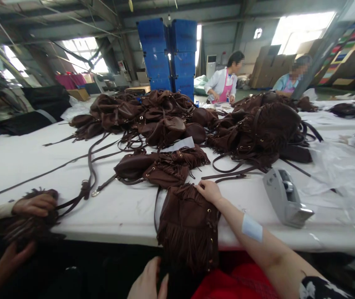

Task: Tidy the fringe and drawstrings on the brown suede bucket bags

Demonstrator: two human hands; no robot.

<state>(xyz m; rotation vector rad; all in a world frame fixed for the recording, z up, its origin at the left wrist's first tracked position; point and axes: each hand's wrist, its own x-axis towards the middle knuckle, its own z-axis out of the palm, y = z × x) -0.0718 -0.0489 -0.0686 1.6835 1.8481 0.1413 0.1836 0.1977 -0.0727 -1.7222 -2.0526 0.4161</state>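
A brown suede fringed bag hangs over the near edge of the white table. My right hand is curled over the bag's top edge and grips it. My left hand is below the table edge beside the bag's fringe, fingers stretched out, holding nothing. A white patch is stuck on my right forearm. More brown bags lie just beyond the one I hold.
A grey tape dispenser stands to the right. A large pile of brown bags and straps fills the middle. At the left, another person's hands hold a fringed bag. Clear plastic bags lie right. Blue crates and two workers are behind.
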